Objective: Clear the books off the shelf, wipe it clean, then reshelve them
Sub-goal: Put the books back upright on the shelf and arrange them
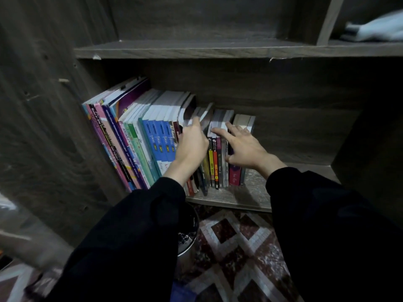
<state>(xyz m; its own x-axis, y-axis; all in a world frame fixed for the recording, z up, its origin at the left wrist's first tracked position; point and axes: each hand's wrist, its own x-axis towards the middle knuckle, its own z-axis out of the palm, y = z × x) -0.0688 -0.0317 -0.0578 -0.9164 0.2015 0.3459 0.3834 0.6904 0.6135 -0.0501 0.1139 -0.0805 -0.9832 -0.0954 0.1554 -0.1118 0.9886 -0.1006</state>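
Note:
A row of books (pixel 139 136) stands on the lower shelf (pixel 253 192), with tall workbooks leaning at the left and small paperbacks (pixel 216 166) at the right end. My left hand (pixel 192 147) reaches into the middle of the row. Its fingers lie against the tops of blurred, tilted books, and its thumb is hidden. My right hand (pixel 244 147) rests spread over the tops of the small paperbacks, fingers straight and thumb down against their spines.
The upper shelf board (pixel 196 49) hangs just above the books. A white cloth (pixel 379 27) lies in the top right compartment. A round metal bin (pixel 189 236) stands on the patterned carpet (pixel 235 247) under my left arm. The lower shelf is bare right of the books.

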